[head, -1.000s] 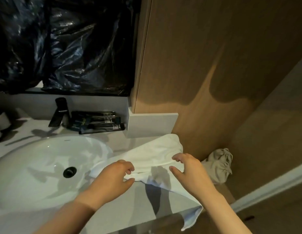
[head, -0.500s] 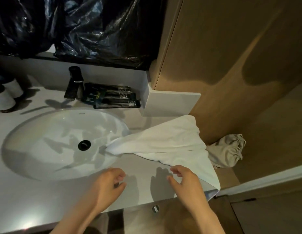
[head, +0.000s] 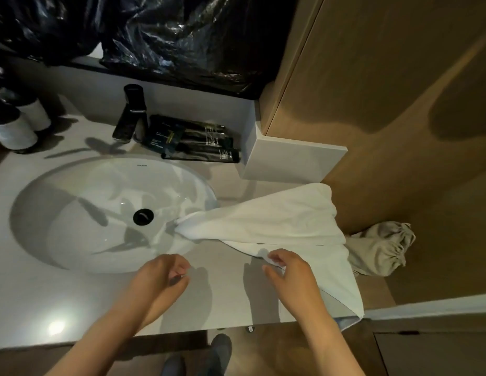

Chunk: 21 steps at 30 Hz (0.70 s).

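Bathroom (hotel-like): oval sink (head: 60,213), black faucet (head: 132,112), 2 bottles (head: 15,131), toiletry tubes (head: 198,143) on vanity counter (head: 73,294).

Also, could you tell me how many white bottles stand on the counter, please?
2 white bottles at the far left of the counter: front bottle, rear bottle just behind it. The frame edge may hide others.
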Motion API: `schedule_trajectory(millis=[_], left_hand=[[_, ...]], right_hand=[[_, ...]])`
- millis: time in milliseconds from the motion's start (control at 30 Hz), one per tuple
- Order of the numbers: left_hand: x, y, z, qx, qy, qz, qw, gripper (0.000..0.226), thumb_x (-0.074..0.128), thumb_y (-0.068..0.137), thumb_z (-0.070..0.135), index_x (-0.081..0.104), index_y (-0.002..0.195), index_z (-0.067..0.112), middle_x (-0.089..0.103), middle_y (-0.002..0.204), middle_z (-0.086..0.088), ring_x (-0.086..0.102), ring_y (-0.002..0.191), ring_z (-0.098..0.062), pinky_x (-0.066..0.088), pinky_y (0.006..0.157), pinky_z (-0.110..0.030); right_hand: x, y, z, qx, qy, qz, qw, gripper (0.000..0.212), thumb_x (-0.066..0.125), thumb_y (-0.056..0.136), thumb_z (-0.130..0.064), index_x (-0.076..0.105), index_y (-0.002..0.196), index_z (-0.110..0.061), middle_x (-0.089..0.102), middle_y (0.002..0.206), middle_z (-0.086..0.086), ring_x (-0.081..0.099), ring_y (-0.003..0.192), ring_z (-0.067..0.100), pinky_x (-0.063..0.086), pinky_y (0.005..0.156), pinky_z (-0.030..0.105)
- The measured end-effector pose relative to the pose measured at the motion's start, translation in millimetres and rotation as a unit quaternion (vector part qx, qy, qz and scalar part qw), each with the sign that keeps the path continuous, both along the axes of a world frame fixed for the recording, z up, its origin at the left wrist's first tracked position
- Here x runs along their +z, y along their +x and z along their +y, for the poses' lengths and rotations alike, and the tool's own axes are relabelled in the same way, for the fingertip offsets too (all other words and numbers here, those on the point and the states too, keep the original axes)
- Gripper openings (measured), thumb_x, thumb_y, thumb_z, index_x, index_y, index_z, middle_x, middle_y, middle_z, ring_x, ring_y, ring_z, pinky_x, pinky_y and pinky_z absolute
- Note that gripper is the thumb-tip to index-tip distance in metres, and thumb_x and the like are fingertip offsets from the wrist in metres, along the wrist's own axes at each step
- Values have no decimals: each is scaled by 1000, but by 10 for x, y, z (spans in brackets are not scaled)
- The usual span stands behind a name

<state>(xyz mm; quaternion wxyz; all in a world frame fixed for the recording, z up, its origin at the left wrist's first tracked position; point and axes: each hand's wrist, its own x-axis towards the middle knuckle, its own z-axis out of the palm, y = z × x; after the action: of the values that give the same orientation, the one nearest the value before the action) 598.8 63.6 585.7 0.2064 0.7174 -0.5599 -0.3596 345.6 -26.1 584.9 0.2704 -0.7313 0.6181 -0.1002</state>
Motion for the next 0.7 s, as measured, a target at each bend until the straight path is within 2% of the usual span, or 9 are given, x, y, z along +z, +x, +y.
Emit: schedule_trajectory(millis=[100,200,267,333,400,500,567,633,700], left_hand=[[81,-37,-76,2,-27,-19,999,9,65,88,20,59,85,26,60,77,7,58,73,-7,49,74,-24],[104,-168,-223,-10,-55,-31,998,15,66,88,22,55,77,25,56,70,6,57,69,-7,47,70,-22],[86,-295,-337,-14,-70,-22,997,6,67,88,25,61,87,24,61,80,8,60,77,-7,48,76,-20],[56,-436,-456,-12,-88,-15,996,15,69,87,25,66,100,19,66,93,6,62,86,-8,48,81,-19],[1,-562,-588,-25,-113,-29,993,22,72,84,24,68,104,15,67,99,4,64,90,-11,45,80,-16],[-108,-713,-788,-82,-133,-65,986,32,76,81,25,68,111,14,66,109,0,63,99,-16,46,86,-22],[-181,-782,-902,-125,-130,-87,980,41,78,79,23,67,116,10,65,114,-4,62,103,-22,48,89,-28],[-242,-830,-969,-149,-130,-114,974,48,85,70,21,69,114,7,66,109,-9,63,96,-29,51,84,-34],[-281,-875,-1027,-140,-132,-149,970,48,89,62,20,73,105,8,68,102,-10,64,88,-32,53,75,-41]], right_hand=[[-66,-127,-108,-23,-14,9,1000,34,63,92,-30,61,125,-22,61,122,-2,58,107,12,40,88,17],[-169,-306,-218,-50,-33,18,998,37,66,90,-26,62,126,-16,61,121,0,57,111,18,43,92,21],[-254,-408,-279,-39,-9,33,999,32,64,91,-25,63,122,-15,62,118,2,58,111,21,46,92,24],[-338,-479,-297,-29,-9,37,999,33,67,90,-27,64,122,-17,62,117,1,56,110,21,42,88,21],[-413,-527,-284,-26,-28,37,999,38,70,88,-29,63,124,-20,61,121,-1,51,114,19,37,90,19],[-497,-580,-244,-18,-46,42,998,37,72,87,-28,65,124,-24,59,126,-3,48,119,16,38,99,22],[-521,-619,-259,-15,-70,37,997,27,71,88,-24,70,115,-23,63,119,-3,54,112,17,43,95,24],[-508,-648,-300,-4,-90,37,995,18,68,90,-21,72,108,-22,67,111,-3,58,102,17,45,88,22],[-482,-670,-358,1,-80,16,997,18,63,94,-20,71,110,-21,67,110,-4,58,101,14,43,87,20]])
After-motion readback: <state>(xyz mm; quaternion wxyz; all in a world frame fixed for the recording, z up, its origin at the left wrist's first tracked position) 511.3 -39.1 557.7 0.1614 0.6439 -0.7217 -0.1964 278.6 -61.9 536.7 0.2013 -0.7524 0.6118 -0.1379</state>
